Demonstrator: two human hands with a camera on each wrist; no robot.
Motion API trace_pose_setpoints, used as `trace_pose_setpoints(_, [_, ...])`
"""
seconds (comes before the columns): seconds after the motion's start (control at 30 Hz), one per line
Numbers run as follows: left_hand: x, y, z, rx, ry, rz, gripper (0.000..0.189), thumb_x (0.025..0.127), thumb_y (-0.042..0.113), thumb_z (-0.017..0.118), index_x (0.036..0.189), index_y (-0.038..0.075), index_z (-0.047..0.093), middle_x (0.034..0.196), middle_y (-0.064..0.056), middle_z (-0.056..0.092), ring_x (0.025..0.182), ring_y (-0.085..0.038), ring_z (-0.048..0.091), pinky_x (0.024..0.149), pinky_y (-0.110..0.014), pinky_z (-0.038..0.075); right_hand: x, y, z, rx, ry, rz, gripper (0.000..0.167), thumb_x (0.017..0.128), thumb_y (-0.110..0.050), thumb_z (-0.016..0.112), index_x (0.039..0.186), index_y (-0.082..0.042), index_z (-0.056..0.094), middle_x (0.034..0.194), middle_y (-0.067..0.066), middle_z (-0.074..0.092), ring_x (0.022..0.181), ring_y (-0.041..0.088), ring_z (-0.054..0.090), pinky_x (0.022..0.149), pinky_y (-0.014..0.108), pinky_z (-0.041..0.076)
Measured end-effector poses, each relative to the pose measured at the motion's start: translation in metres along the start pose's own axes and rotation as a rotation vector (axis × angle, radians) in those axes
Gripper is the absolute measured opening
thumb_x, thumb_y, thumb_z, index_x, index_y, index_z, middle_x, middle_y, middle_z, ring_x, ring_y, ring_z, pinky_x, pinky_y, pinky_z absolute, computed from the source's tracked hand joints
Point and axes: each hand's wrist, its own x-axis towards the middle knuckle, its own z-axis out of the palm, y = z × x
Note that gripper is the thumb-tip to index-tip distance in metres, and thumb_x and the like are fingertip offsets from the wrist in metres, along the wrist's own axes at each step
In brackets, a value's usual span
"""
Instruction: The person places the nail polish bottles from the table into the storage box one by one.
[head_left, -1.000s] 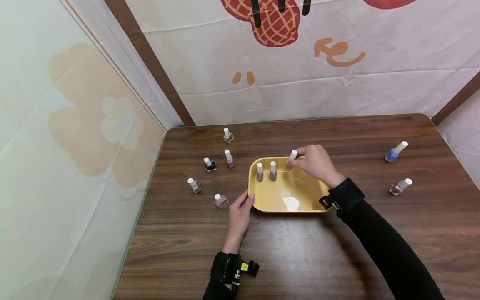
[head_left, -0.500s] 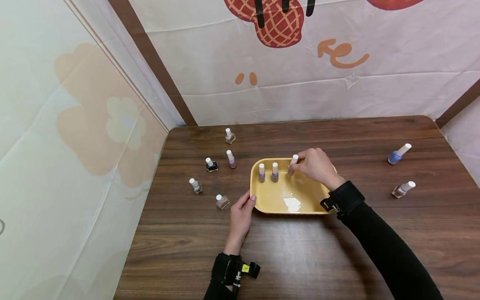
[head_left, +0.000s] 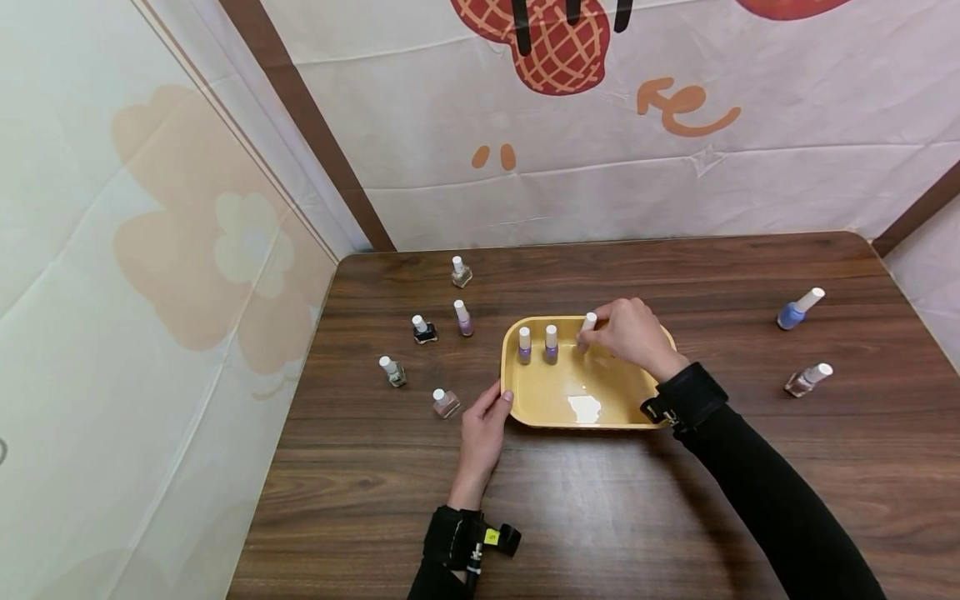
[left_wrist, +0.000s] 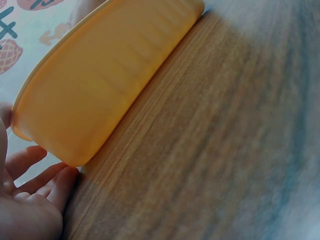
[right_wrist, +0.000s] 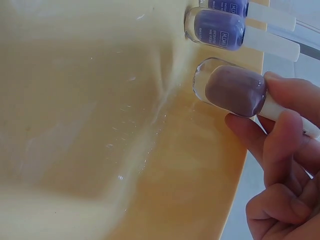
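Observation:
My right hand (head_left: 636, 335) pinches a mauve nail polish bottle (right_wrist: 235, 91) by its white cap, over the back part of a yellow tray (head_left: 536, 404). In the right wrist view the bottle's glass base points toward the tray's inner wall. Two purple nail polish bottles (head_left: 524, 348) stand side by side in the tray's back left, left of the held one. At the tray's left front corner, my left hand (head_left: 482, 429) holds the rim, thumb on top and fingers against the outer wall (left_wrist: 75, 110).
Left of the tray stand several nail polish bottles: a clear one (head_left: 461, 273), a lilac one (head_left: 463, 320), a black one (head_left: 424, 331), a grey one (head_left: 393, 372) and a pinkish one (head_left: 446, 403). A blue bottle (head_left: 795, 312) and a brownish bottle (head_left: 804, 381) are on the right.
The whole head view has shifted slightly. Both hands keep their holds on the tray and the mauve bottle, with hardly any movement against the tray.

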Motion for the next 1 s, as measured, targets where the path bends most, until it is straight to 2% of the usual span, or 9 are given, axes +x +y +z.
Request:
trace_pose_setpoints(0.2, [0.0005,-0.0015,-0.0005,-0.007,0.001,0.01,0.046,0.096,0.033,0.059,0.133,0.005,0.058,0.136,-0.013,0.058,0.124,-0.023,0.057,0.102,-0.036,0.047,0.0007,-0.0008,0.0018,-0.017,-0.001,-0.011,0.011,0.08,-0.027,0.075,0.074,-0.018,0.076,0.067,0.003,0.072,0.047,0.009,0.052,0.049,0.025,0.037])
trace_pose_setpoints(0.47, [-0.0003,0.0006,-0.0003,0.001,-0.003,-0.014,0.046,0.095,0.034,0.059,0.133,0.008,0.058,0.137,-0.011,0.058,0.124,-0.021,0.057,0.103,-0.035,0.047,0.0015,-0.0006,0.0038,-0.03,-0.011,-0.007,0.013,0.077,-0.029,0.077,0.07,-0.019,0.074,0.062,0.002,0.07,0.049,0.01,0.054,0.053,0.027,0.038])
trace_pose_setpoints(1.0, [-0.0005,0.0016,-0.0007,-0.007,-0.012,-0.005,0.047,0.096,0.034,0.058,0.134,0.007,0.057,0.138,-0.012,0.056,0.125,-0.023,0.057,0.102,-0.036,0.047,0.0014,0.003,0.0089,-0.063,-0.013,-0.03,0.017,0.077,-0.028,0.077,0.064,-0.018,0.069,0.05,-0.007,0.058,0.047,0.01,0.05,0.05,0.026,0.034])
